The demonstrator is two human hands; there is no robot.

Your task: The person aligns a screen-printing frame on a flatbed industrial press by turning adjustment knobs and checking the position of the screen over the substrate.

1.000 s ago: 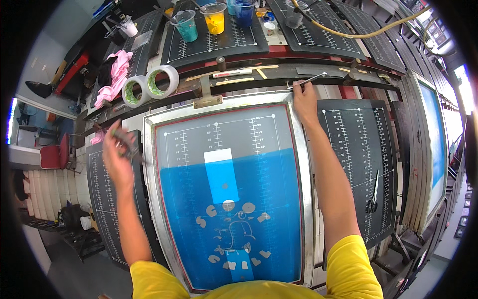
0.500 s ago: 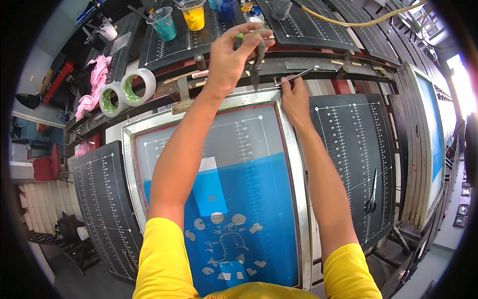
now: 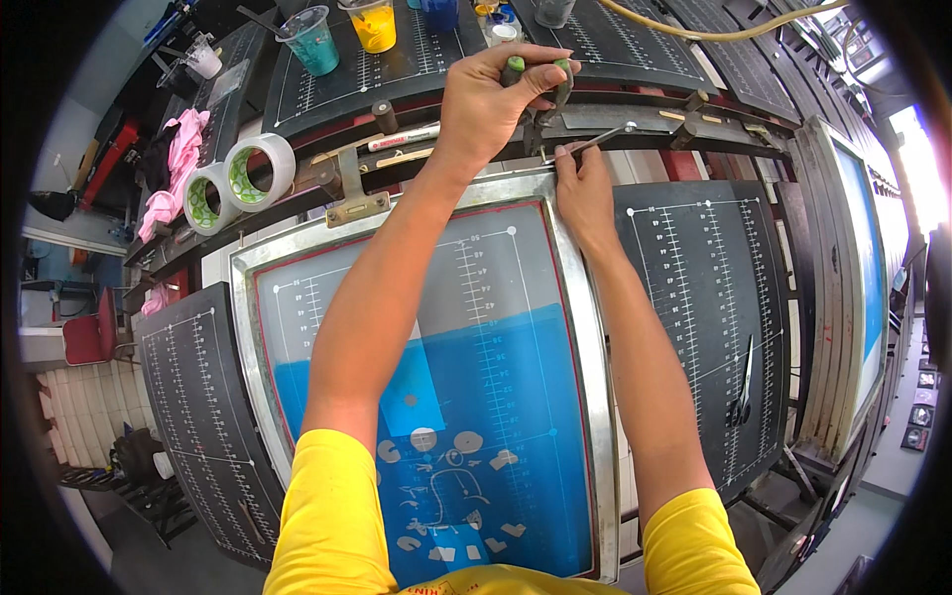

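My left hand (image 3: 481, 109) is closed round a pair of pliers (image 3: 561, 89) with green-tipped grips. Their jaws point down beside a small bolt (image 3: 543, 156) on the rail at the frame's far edge; I cannot tell whether they touch it. My right hand (image 3: 587, 188) is at the far right corner of the screen printing frame (image 3: 585, 367), its fingers pinching a slim metal tool with a rounded end (image 3: 610, 136). Blue emulsion with a line drawing and pale tape pieces covers most of the mesh (image 3: 526, 397). My left forearm hides part of it.
Cups of teal ink (image 3: 315, 50) and yellow ink (image 3: 374, 28) stand beyond the rail. Two tape rolls (image 3: 260, 174) and a pink cloth (image 3: 183, 159) are at the left. Scissors (image 3: 742, 387) lie on the right black board (image 3: 684, 307). A yellowish hose (image 3: 714, 36) crosses the far right.
My left hand has shifted right with the pliers, whose jaws are now closer to my right hand. The view has shifted a little; my right hand stays at the frame's corner.
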